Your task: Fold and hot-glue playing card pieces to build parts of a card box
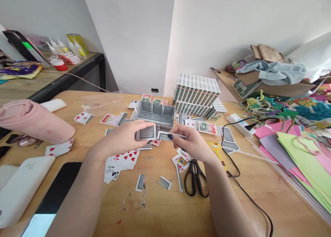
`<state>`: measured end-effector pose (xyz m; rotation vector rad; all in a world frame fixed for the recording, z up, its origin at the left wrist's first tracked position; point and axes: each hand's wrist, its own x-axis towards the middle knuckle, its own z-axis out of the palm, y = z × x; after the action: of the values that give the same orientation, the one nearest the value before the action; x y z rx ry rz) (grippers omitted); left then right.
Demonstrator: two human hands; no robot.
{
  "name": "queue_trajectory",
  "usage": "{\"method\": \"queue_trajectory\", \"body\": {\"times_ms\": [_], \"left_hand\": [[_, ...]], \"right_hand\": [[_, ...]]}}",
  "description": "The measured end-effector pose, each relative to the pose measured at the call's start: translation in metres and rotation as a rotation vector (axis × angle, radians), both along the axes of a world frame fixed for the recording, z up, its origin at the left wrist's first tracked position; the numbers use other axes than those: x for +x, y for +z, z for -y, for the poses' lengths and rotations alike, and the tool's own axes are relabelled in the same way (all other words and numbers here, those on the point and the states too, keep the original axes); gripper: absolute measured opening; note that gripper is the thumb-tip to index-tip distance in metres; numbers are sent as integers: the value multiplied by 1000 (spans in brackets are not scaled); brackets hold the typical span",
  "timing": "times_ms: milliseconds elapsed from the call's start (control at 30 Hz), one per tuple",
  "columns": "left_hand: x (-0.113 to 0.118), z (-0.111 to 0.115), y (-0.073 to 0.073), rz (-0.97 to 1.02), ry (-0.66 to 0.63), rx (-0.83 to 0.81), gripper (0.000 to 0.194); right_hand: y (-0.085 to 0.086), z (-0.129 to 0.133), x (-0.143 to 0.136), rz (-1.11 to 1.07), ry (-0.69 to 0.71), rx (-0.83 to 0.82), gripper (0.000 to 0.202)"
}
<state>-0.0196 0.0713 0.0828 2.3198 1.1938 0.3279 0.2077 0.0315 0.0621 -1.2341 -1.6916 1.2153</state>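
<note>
My left hand (124, 136) is closed on a grey-backed playing card (146, 132), held edgewise between thumb and fingers. In my right hand (190, 140) another grey-backed playing card (164, 136) is pinched under the dark-nailed thumb. The two cards almost meet; whether they touch I cannot tell. Just behind them stands an open box-like structure built from playing cards (156, 117), its front partly hidden by my hands. Loose face-up cards (126, 160) lie under my left wrist. Black-handled scissors (196, 181) rest beside my right forearm, and cut card strips (140, 183) lie in front.
Stacked card packs (196, 94) stand at the back right. A yellow glue gun (218, 154) and its cable lie right of my forearm, near a white power strip (240, 125) and coloured paper (302, 157). At left are a pink rolled case (36, 121) and a phone (59, 185).
</note>
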Motion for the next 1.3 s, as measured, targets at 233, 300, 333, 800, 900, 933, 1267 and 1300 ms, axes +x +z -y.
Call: {"method": "queue_trajectory", "body": {"times_ms": [233, 300, 333, 800, 900, 933, 1267, 1300], "left_hand": [[4, 1, 1, 3, -45, -35, 50], [6, 2, 0, 11, -48, -39, 49], [6, 2, 0, 12, -41, -39, 49], [19, 4, -7, 59, -43, -65, 49], [20, 5, -8, 65, -56, -70, 49], [21, 5, -7, 71, -66, -78, 49], [23, 3, -9, 167, -10, 17, 26], [23, 2, -9, 171, 13, 17, 23]], "right_hand": [[-1, -1, -5, 48, -37, 17, 9], [-1, -1, -6, 62, -13, 29, 11], [-1, -1, -7, 73, -10, 34, 12], [-5, -1, -5, 94, -35, -14, 12], [-6, -1, -4, 47, -30, -63, 13], [-6, -1, -4, 36, -37, -58, 12], [-5, -3, -2, -1, -53, -4, 4], [-4, -3, -2, 8, -46, 1, 5]]}}
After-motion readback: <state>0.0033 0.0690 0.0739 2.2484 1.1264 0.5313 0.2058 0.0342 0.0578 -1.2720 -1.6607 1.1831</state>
